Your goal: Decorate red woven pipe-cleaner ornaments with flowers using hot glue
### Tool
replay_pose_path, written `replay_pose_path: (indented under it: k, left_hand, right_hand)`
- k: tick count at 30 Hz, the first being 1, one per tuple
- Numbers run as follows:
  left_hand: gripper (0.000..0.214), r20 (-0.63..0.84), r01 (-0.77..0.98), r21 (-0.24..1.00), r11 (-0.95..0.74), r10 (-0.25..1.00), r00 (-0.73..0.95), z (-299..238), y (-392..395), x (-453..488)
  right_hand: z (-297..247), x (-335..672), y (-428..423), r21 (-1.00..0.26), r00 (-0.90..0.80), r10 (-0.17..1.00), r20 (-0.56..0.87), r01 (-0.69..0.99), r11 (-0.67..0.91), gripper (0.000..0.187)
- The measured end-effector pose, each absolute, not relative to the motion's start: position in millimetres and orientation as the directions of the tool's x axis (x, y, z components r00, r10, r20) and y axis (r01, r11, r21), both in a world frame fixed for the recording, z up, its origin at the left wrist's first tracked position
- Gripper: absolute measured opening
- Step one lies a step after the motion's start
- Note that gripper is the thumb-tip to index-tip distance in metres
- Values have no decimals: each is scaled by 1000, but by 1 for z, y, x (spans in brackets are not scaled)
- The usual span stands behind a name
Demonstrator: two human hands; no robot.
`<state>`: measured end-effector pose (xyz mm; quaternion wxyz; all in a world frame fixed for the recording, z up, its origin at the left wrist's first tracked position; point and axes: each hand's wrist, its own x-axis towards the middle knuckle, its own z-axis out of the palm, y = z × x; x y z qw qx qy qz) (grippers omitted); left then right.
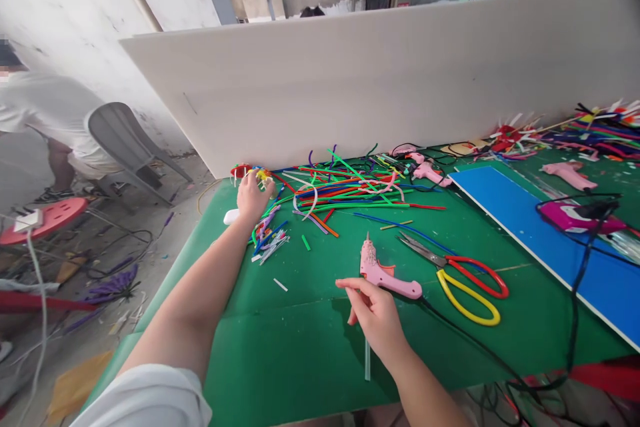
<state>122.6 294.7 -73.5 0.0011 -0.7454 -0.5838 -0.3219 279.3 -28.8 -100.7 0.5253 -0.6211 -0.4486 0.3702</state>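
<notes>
My left hand (254,196) reaches to the far left corner of the green table, fingers apart over a small red piece (241,172) and a yellow piece (263,177) with white bits. Whether it touches them is unclear. Over the near table, my right hand (374,312) has thumb and forefinger pinched together; anything between them is too small to make out. Just beyond it lies a pink hot glue gun (371,265), nozzle pointing away. A clear glue stick (367,363) shows below the right hand, in line with the gun's barrel.
Scissors (443,260) with red and yellow handles lie right of the glue gun. Coloured pipe cleaners (350,190) are heaped along the white board (350,93). A blue panel (530,233) and black cables occupy the right. A person (65,113) sits at far left.
</notes>
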Motion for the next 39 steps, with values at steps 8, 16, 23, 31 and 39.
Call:
replay_pose_path:
  k: [8,16,23,31,39]
  left_hand:
    - [25,404,661,107,-743,640,654,-89,236,192]
    - [30,264,614,-49,-788,583,769,-109,224,231]
    - [31,221,708,-111,-698,677,702,-101,232,228]
    - [33,71,657,-108,-746,653,754,-108,209,256]
    - [34,-26,694,-70,-717,697,717,-104,210,272]
  right_hand:
    - [-103,281,-28,-988,335,941,43,156,-10,26]
    - [-103,281,-30,-986,344,935,90,161,36,26]
    - [-104,281,-32,-982,330,935,130,173,76,24]
    - [-105,281,-33,-975,318,932,174,186,119,25]
    - [-105,281,-32,-972,308,933,184,196,127,26]
